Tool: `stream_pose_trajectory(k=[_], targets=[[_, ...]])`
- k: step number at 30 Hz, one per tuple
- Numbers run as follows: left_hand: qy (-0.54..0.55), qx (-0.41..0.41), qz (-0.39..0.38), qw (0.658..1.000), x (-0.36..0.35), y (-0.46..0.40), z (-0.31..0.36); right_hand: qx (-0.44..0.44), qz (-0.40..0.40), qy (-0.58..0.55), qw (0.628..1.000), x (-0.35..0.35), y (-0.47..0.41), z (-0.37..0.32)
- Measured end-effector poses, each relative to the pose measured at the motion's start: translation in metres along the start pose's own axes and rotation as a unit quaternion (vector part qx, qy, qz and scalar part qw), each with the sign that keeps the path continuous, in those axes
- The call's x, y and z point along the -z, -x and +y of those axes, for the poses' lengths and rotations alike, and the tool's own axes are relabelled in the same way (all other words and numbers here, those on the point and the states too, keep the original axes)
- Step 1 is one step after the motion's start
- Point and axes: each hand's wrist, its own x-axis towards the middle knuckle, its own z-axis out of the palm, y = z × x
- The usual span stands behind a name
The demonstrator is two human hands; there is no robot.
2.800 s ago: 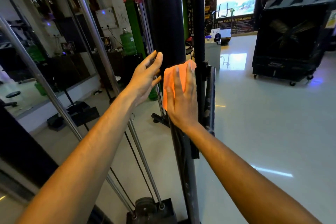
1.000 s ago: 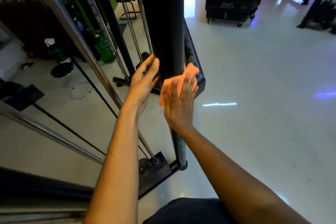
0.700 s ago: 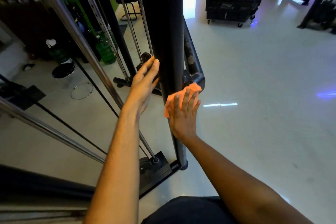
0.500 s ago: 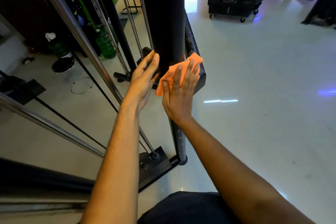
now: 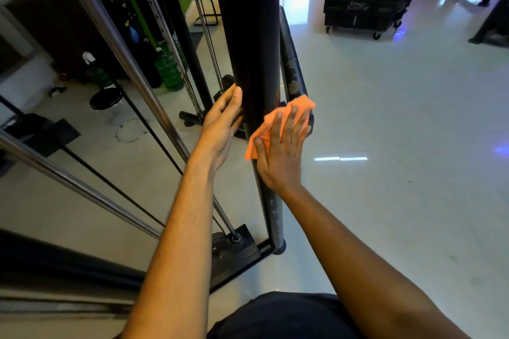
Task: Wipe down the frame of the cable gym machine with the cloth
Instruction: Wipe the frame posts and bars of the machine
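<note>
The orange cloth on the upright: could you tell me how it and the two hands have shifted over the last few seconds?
The right hand has slid the orange cloth down the black post, dipped lower, then come back up a little. It keeps flat fingers pressing the cloth to the post and the curved side bar. The left hand stays open against the post's left side.

Daylight glares off the glossy white floor [image 5: 385,146] ahead of me, with bright window reflections far off. The thick black upright post [image 5: 248,36] stays dark, nearly featureless. Straight chrome bars [image 5: 115,44] bow near the wide-angle edges; my forearms blur slightly.
</note>
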Motion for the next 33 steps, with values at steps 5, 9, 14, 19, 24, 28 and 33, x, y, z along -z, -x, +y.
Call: stream_pose_trajectory(k=[5, 9, 14, 19, 24, 28, 33], targets=[[0.019, 0.002, 0.011, 1.0, -0.005, -0.002, -0.008, 0.007, 0.035, -0.028, 0.999, 0.008, -0.02, -0.011], [0.001, 0.006, 0.013, 1.0, -0.002, 0.002, -0.02, 0.059, -0.036, -0.01, 0.998, 0.0, 0.016, 0.022], [-0.009, 0.046, 0.024, 0.999, 0.0, 0.012, -0.046, 0.029, -0.107, -0.011, 0.994, -0.01, 0.06, 0.049], [0.01, 0.06, 0.026, 0.998, 0.002, 0.01, -0.052, 0.046, -0.05, -0.036, 0.997, -0.003, 0.028, 0.01], [0.0, 0.049, 0.036, 0.998, 0.002, 0.005, -0.074, 0.07, -0.03, -0.029, 0.997, -0.028, 0.039, 0.038], [-0.019, 0.053, 0.039, 0.998, 0.004, 0.004, -0.098, 0.049, -0.138, 0.008, 0.989, -0.053, 0.105, 0.088], [-0.048, 0.058, 0.032, 0.997, 0.018, -0.006, -0.13, 0.041, -0.096, -0.031, 0.994, -0.065, 0.098, 0.07]])
